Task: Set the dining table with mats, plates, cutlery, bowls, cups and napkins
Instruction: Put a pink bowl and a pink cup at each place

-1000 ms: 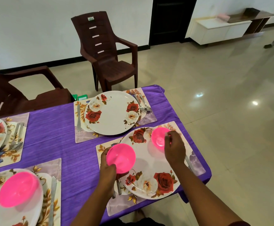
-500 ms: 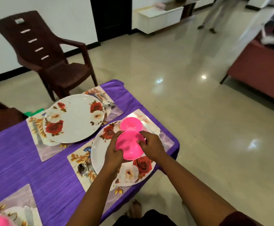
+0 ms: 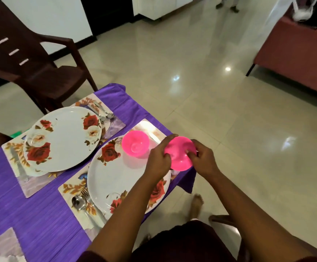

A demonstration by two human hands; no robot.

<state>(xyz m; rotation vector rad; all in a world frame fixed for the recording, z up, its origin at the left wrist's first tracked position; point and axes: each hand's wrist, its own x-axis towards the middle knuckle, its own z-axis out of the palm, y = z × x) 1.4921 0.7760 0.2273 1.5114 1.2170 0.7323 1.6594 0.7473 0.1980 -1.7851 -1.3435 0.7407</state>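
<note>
Both hands hold one pink bowl over the table's right corner: my left hand grips its left side, my right hand its right side. A second pink bowl stands on the near rose-patterned plate, which lies on a floral mat with a spoon and fork at its left. A second rose plate lies on the far mat, cutlery at its right end.
A purple cloth covers the table. A brown plastic chair stands behind the far setting. A red sofa is at the right across shiny tiled floor. Another mat's corner shows bottom left.
The held pink bowl has moved right, from above the near plate to over the table corner; my right hand joined the left on it. The camera swung right.
</note>
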